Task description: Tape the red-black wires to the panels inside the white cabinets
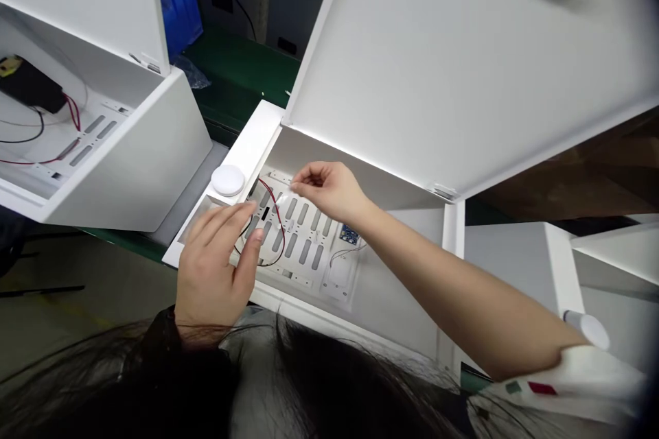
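Note:
In the head view a white box (pixel 401 267) stands in front of me with its lid (pixel 443 68) raised. Inside lies a slotted white plate (pixel 305 252), with a red and black wire (pixel 282 225) looping over its left part. My right hand (pixel 333 191) reaches over the plate near the back wall, thumb and fingertips pinched together; what they hold, if anything, is too small to tell. My left hand (pixel 216 271) is over the box's left end, its fingers stretched out and thumb apart, close to a round white knob (pixel 227 180). A blue circuit board (pixel 349 234) sits beside the plate, partly behind my right forearm.
To the left, another open white box (pixel 139 158) contains a black block (pixel 33 84) with red and black wires. More white boxes (pixel 507 257) stand at the right. A green work surface (pixel 241 72) runs behind, with blue material (pixel 178 0) on it.

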A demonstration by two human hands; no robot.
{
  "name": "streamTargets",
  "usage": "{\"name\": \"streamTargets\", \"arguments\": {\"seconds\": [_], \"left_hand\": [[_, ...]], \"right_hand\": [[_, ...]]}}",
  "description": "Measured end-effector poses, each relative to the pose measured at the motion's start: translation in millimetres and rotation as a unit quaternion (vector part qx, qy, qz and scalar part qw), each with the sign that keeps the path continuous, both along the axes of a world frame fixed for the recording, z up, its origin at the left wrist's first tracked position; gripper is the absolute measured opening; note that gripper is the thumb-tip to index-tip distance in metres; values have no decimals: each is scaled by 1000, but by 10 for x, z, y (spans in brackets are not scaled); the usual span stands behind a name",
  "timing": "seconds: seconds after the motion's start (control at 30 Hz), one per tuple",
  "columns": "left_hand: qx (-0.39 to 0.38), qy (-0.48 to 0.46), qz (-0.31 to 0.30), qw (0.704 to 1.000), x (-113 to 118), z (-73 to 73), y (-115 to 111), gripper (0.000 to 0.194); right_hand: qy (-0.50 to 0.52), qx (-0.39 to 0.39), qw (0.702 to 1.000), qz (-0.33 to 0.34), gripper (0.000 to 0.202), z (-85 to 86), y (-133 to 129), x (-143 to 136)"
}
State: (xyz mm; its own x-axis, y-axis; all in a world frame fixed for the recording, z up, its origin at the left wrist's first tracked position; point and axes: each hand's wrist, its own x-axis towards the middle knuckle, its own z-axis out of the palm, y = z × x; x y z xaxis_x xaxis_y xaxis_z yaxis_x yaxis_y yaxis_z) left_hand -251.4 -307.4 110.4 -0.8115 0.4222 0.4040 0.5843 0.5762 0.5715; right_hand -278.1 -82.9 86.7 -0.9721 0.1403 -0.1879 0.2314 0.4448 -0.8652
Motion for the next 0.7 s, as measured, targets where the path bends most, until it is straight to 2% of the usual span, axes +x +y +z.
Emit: {"name": "streamTargets", "arguments": {"seconds": [0.07,0.1,0.17,0.2,0.27,0.33,0.37,0.43,0.5,0.6,0.7], "left_hand": [[15,-20,-21,999,-8,49,39,40],[24,-37,-30,999,-12,62,51,39],[38,-76,-25,996,-16,66,53,36],[42,-91,-10,995,-16,59,45,34],[49,-121,29,991,-15,34,17,30],[63,-144,50,986,-13,2,-9,25],[71,-145,53,985,-12,-15,-16,24],[81,-124,47,988,-11,-43,-19,24],[81,-92,38,992,-10,-63,-13,24],[76,-69,26,994,-10,-75,0,25],[73,-44,8,996,-11,-79,12,25]], "right_hand": [[34,-96,992,69,15,303,-198,155],[44,-134,986,93,18,391,-283,215],[49,-182,976,108,23,412,-370,267],[46,-190,976,96,26,342,-361,257],[24,-160,986,41,29,55,-249,183],[-27,-61,997,-25,23,-370,-70,90],[-69,13,997,-45,16,-606,16,56],[-137,169,975,-35,9,-1065,137,42],[-182,247,952,-13,12,-1440,169,94],[-196,276,941,-4,16,-1780,99,221],[-180,279,943,-15,17,-1904,15,299]]}}
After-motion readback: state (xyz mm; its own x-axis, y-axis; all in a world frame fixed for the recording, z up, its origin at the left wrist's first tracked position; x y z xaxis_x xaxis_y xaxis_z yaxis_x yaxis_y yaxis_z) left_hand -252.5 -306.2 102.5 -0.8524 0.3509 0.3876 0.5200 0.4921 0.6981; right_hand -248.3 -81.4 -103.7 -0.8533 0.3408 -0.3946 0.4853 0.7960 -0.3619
